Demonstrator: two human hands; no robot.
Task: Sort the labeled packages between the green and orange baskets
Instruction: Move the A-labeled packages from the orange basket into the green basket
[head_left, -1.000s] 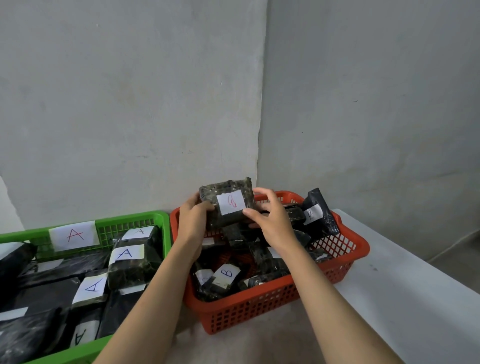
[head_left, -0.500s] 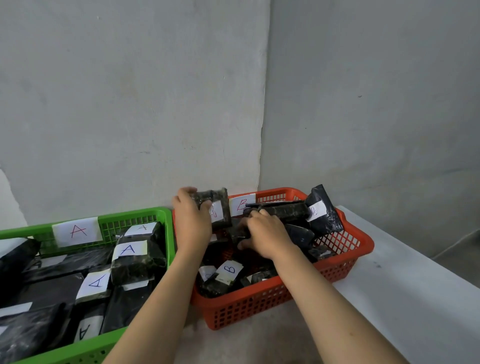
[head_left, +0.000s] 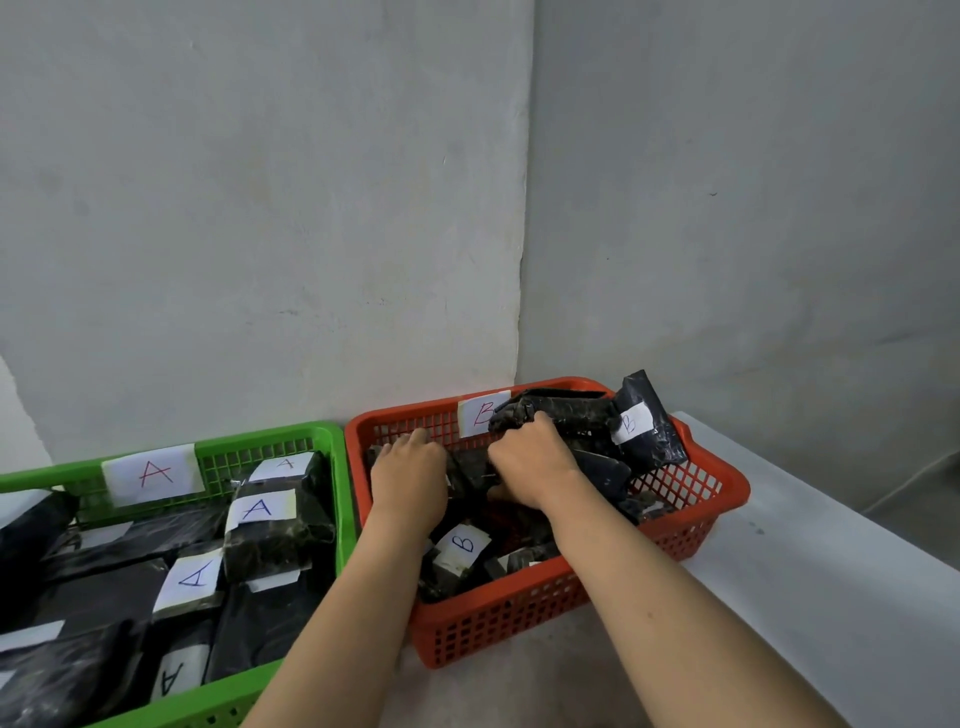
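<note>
Packages (head_left: 550, 415) fill the orange basket (head_left: 691, 525) — right hand (head_left: 530, 462) grips one, left hand's (head_left: 410, 473) grip unclear.

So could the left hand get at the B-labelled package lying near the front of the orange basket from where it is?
Probably yes. The left hand is already inside the orange basket, and the B-labelled package lies on top just beside that wrist with its label uncovered; nothing lies over it.

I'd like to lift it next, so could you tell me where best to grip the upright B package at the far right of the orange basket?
Pinch the B package by its free top corner, coming from above: it leans upright above the basket rim, its lower end wedged among others.
</note>
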